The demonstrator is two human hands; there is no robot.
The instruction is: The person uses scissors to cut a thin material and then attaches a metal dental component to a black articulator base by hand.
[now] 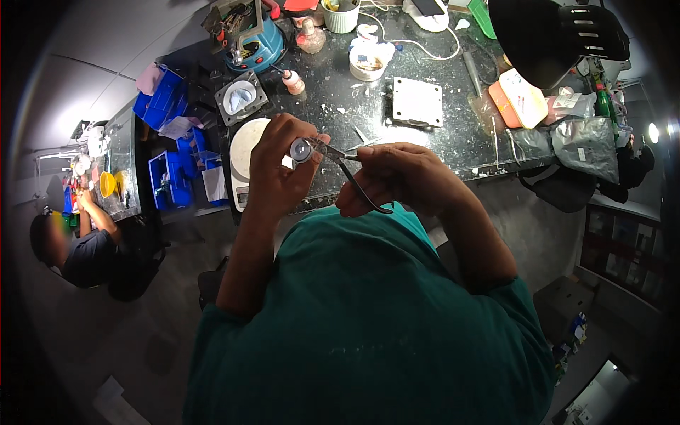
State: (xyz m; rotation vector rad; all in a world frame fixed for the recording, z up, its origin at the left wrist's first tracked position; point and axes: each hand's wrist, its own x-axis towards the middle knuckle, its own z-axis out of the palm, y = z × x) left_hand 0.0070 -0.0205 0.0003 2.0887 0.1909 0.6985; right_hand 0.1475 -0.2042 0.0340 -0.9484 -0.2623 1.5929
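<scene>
At the centre of the frame, the left hand is curling tightly, its fingertips pinching a small round clear-and-whitish piece. Beside it, the right hand is half closing around slim metal pliers, handles spreading apart, their nose reaching the left fingertips; whether it is gripping the piece is unclear.

Left of centre, a round whitish plate is lying at the bench edge. Above it, a square metal holder is cradling a white oval dish containing something pale blue-grey. Farther up, a small bottle is holding pinkish liquid. At upper centre, a white tub is containing brownish residue, and a ribbed white pot is holding items too small to identify. At far left, a yellow bowl is standing near a co-worker, its contents unclear.
</scene>
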